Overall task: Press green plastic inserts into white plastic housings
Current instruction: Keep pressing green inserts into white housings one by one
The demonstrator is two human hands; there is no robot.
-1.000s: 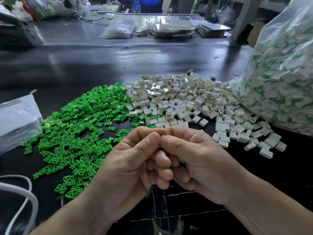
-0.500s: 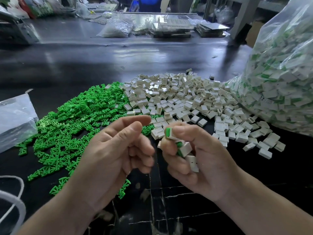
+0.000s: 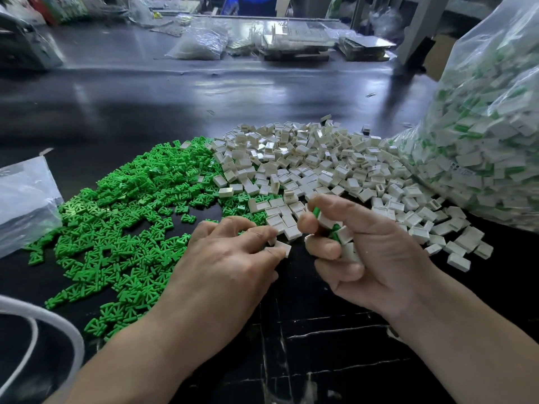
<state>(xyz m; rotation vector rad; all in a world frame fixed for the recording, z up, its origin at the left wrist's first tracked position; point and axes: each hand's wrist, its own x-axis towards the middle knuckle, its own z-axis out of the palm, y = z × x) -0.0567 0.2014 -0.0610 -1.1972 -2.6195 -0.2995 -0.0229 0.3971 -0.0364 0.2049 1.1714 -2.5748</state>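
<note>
White plastic, hard-edged and boxy, sits under the left hand (image 3: 233, 258): its fingers (image 3: 245, 225) curl down and the thumb and forefinger pinch one loose white housing (image 3: 284, 247) at the near edge of the heap. The right hand (image 3: 376, 258) is curled round a small clutch of finished pieces (image 3: 335, 230), green showing at the mouths of their white shells. The step looks like fetching a fresh housing. Next it needs an insert, turned so its narrow end meets the open mouth, then a straight, firm push. The green inserts (image 3: 131, 217) are small fan-shaped pieces spread over the dark glossy surface (image 3: 204, 97) to the left, and the white housings (image 3: 306, 164) lie heaped beyond. A clear crinkled bag (image 3: 481, 141) of assembled parts bulges at the right.
</note>
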